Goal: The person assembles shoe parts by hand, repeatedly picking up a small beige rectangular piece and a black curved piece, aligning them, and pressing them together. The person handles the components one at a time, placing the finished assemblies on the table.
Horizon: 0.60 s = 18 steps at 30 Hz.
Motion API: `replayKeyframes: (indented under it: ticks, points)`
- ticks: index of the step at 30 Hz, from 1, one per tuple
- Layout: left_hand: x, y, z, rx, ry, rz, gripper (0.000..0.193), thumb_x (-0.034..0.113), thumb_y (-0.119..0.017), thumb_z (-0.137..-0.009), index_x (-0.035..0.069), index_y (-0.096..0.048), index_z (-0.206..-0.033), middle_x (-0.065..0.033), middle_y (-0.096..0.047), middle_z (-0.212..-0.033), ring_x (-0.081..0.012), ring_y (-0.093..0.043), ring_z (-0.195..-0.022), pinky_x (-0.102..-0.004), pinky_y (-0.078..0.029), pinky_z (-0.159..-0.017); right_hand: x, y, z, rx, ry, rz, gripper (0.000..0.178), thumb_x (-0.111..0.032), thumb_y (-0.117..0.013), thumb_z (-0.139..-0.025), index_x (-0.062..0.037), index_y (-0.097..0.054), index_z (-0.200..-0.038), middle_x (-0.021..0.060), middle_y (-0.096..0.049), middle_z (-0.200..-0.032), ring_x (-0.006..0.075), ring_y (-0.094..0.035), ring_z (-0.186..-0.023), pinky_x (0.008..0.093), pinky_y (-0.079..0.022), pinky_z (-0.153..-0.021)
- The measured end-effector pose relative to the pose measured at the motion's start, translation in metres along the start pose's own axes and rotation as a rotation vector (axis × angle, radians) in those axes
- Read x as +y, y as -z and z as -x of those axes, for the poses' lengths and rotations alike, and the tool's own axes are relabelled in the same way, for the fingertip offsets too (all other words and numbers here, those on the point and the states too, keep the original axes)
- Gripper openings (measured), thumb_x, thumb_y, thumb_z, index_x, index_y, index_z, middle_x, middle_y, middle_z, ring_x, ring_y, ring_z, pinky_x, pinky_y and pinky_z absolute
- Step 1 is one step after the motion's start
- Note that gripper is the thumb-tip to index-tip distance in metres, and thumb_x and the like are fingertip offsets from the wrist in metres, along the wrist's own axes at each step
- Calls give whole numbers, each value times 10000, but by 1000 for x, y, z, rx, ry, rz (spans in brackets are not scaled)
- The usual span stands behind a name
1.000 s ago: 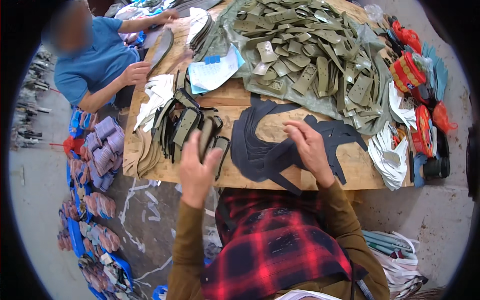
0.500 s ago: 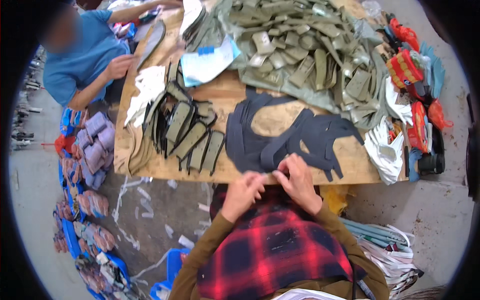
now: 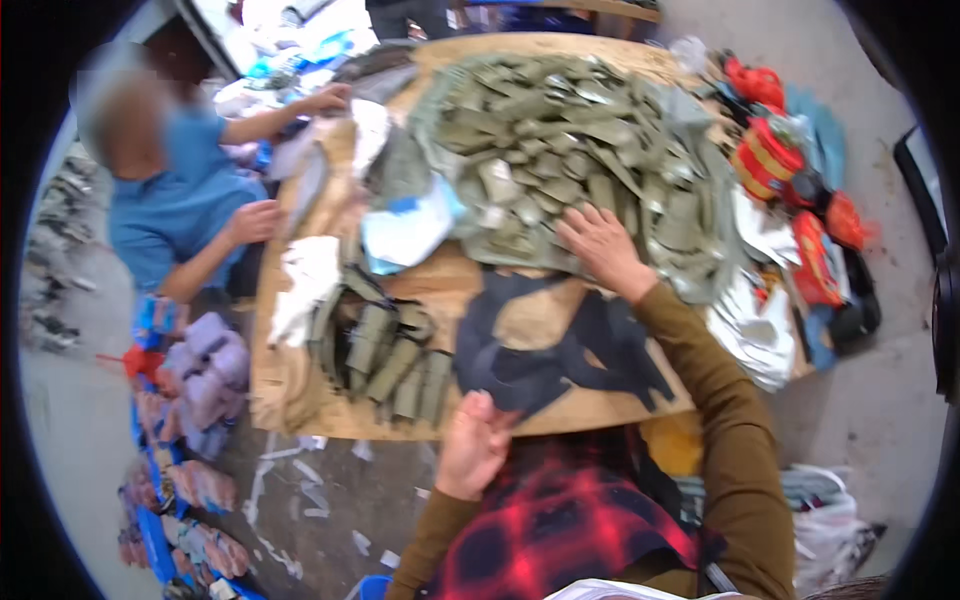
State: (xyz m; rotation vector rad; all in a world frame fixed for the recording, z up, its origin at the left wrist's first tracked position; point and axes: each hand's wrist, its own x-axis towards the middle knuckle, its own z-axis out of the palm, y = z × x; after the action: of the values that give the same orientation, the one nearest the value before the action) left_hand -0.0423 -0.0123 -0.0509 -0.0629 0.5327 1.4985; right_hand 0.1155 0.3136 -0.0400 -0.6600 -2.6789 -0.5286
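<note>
Your right hand (image 3: 603, 246) lies flat, fingers spread, on the near edge of the heap of olive-green fabric pieces (image 3: 570, 150) that covers the far half of the wooden table (image 3: 290, 385). The pieces are small, cut to similar shapes and tumbled over one another in a loose mound; blur hides their finer detail. Your left hand (image 3: 473, 445) rests at the table's near edge, fingers loosely curled and gripping nothing, touching the corner of the dark cut fabric panels (image 3: 560, 355) spread flat before you. The two hands are well apart. Just left of the dark panels, a fanned row of olive strips (image 3: 390, 360) lies beside white pieces (image 3: 305, 285) and a pale blue sheet (image 3: 410, 230). Red and orange items (image 3: 790, 190) crowd the table's right edge. Across the table to your left, a person in a blue shirt (image 3: 175, 205) works with both hands on the tabletop.
</note>
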Motion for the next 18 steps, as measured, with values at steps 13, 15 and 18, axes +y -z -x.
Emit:
replayKeyframes:
  ticks: [13,15,18]
  points:
    - [19,-34,2,47,-317,-179,394,24,-468,-963,0,-464,-1357,-123,-550,-1358,-202,-558,-1219,-361,-456,-1070,5,34,6,494,-468,-1021,290,1,-463,-972,-54,-561,-1240,113,-584,-1216,246,-554,-1153,329,-410,-1005]
    - [18,-28,-4,36,-324,-147,384,21,-481,-943,-7,-479,-1326,-149,-556,-1341,-217,-551,-1230,-382,-454,-1076,-8,47,10,509,-708,-1190,274,-48,-450,-1003,-31,-536,-1262,82,-584,-1187,189,-547,-1110,318,-418,-986]
    - [12,-48,2,52,-281,-22,290,111,-493,-984,-1,-528,-1249,-183,-572,-1300,-233,-567,-1206,-399,-468,-1068,-2,17,44,673,-974,-1711,287,-127,-494,-1014,-37,-483,-1286,71,-587,-1149,139,-554,-1049,300,-460,-925]
